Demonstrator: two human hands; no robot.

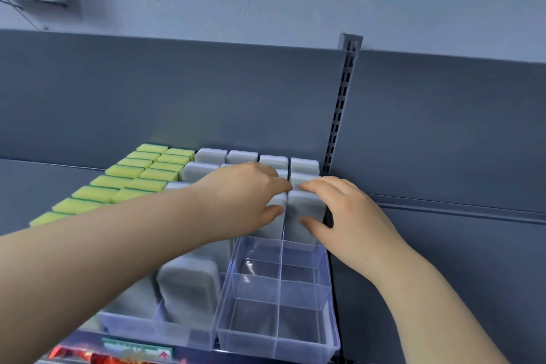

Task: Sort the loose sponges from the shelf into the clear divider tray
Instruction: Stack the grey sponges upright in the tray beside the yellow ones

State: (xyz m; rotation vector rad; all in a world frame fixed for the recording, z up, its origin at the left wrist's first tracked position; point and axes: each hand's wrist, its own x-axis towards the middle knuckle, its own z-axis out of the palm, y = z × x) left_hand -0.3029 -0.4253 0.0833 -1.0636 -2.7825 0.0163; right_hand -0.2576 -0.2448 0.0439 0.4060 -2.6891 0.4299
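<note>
A clear divider tray (pixel 224 298) stands on the shelf in front of me; its near right compartments hold nothing. Grey sponges stand upright in its rows, several at the back (pixel 242 156) and two at the near left (pixel 189 287). Yellow-green sponges (pixel 133 177) fill the rows on the left. My left hand (pixel 245 198) grips a grey sponge (pixel 277 227) between thumb and fingers. Beside it, my right hand (pixel 342 213) holds another upright grey sponge (pixel 304 204) in the rightmost column. Both sponges sit partly down in their compartments.
A grey back panel (pixel 206 97) rises behind the tray. A slotted upright post (pixel 342 103) stands just right of the tray. To the right runs a bare grey shelf (pixel 443 239). A label strip (pixel 136 352) lies along the shelf front below.
</note>
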